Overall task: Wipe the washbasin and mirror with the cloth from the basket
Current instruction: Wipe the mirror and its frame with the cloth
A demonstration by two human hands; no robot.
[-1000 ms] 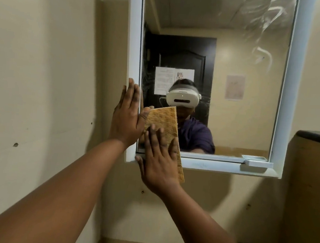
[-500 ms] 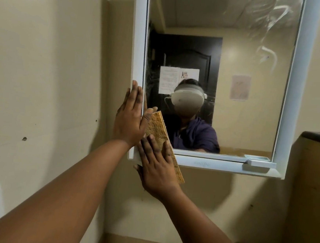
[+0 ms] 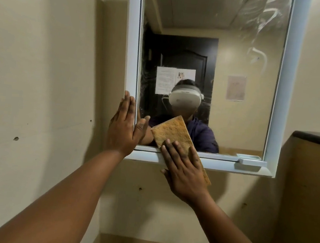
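A white-framed mirror (image 3: 242,112) hangs on the beige wall ahead. My right hand (image 3: 183,173) presses a flat tan cloth (image 3: 173,133) against the glass at the lower left, its lower end lying over the bottom frame. My left hand (image 3: 124,130) lies flat with fingers spread on the mirror's left frame, holding nothing. White smears streak the glass at the upper right. The washbasin and basket are out of view.
A small white ledge (image 3: 251,160) sticks out at the mirror's lower right corner. A tan cabinet with a dark top (image 3: 314,139) stands at the right. The beige side wall (image 3: 40,73) is close on the left.
My right hand has slid the cloth to the right along the bottom of the mirror and tilted its top leftward. My left hand has stayed on the left frame.
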